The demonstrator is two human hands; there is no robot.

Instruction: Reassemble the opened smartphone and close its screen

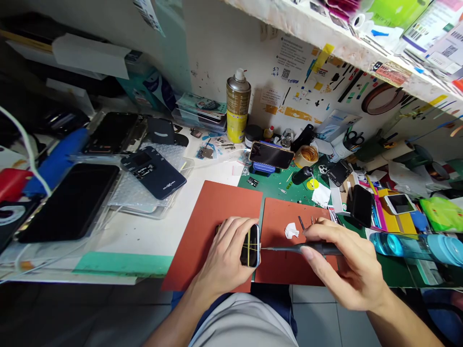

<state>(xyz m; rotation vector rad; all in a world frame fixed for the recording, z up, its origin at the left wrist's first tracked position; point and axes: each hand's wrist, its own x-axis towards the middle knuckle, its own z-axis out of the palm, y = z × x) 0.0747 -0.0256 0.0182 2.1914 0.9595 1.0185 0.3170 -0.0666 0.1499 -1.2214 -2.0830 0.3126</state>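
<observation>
My left hand [228, 248] is wrapped over a dark smartphone [250, 248], holding it on the left red-brown mat [220, 202]. Yellow rubber bands [249, 255] cross over the phone's screen. In my right hand [343, 265] is a thin dark screwdriver [294, 248], gripped between thumb and fingers. Its tip meets the phone's right short edge; the exact contact point is too small to make out. A crumpled white tissue [291, 231] and a few small dark tools lie on the right red-brown mat [280, 274], beyond the screwdriver.
A phone [272, 155] leans on a blue stand at the back, beside a yellow spray can [238, 108]. A black tablet [72, 202] and a dark blue flat device [154, 172] lie left. A blue bottle [415, 246] lies right. An overhead shelf [325, 31] crosses the upper right.
</observation>
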